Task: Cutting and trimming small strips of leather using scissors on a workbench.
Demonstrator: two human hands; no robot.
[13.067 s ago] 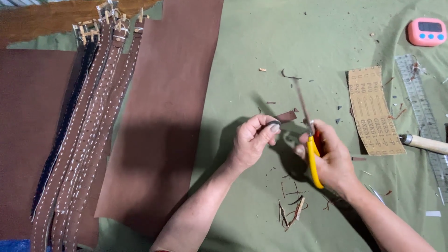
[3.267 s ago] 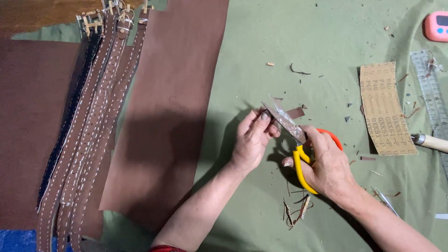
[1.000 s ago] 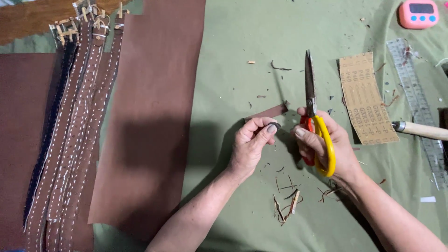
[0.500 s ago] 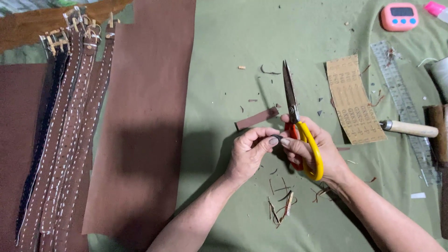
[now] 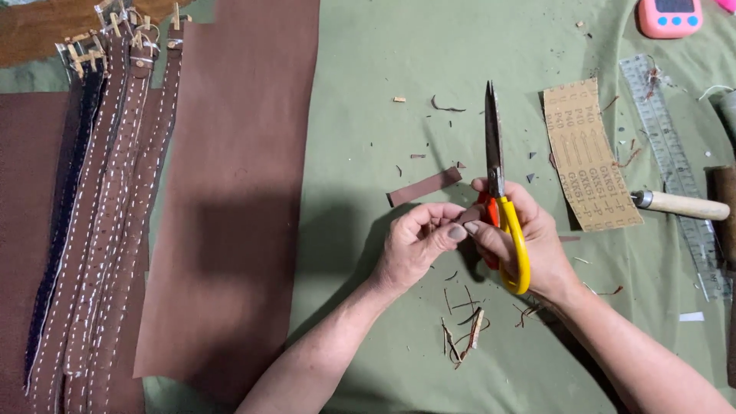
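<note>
While both hands meet over the green cloth (image 5: 383,77), the count of things around them runs so: one pair of scissors (image 5: 494,165), one loose brown leather strip (image 5: 424,187), one sheet of tan sandpaper (image 5: 589,157), one clear ruler (image 5: 675,165), one wooden tool handle (image 5: 682,205), one pink timer (image 5: 673,15), one broad panel of brown leather (image 5: 230,192) and a bundle of stitched belts (image 5: 107,215) — at least four, though the overlap blurs the tally. The left hand (image 5: 418,244) is curled, its thumb and fingers pinched together on something too small and too hidden to make out; the fingertips of the right hand (image 5: 517,241) press against the same spot. The right hand's other fingers are clamped through the scissors' handles, one loop yellow and one red, with the steel blades closed together and pointing straight away from the person. The leather strip lies flat on the cloth just beyond the left hand's knuckles and just left of the blades, touching neither hand. It is thin, matte and rectangular. The belts are brown and dark, edged in white stitching with metal buckles at the far ends. A little heap of thin leather trimmings (image 5: 464,330) — curled, fibrous slivers — sits on the cloth near the wrists.
</note>
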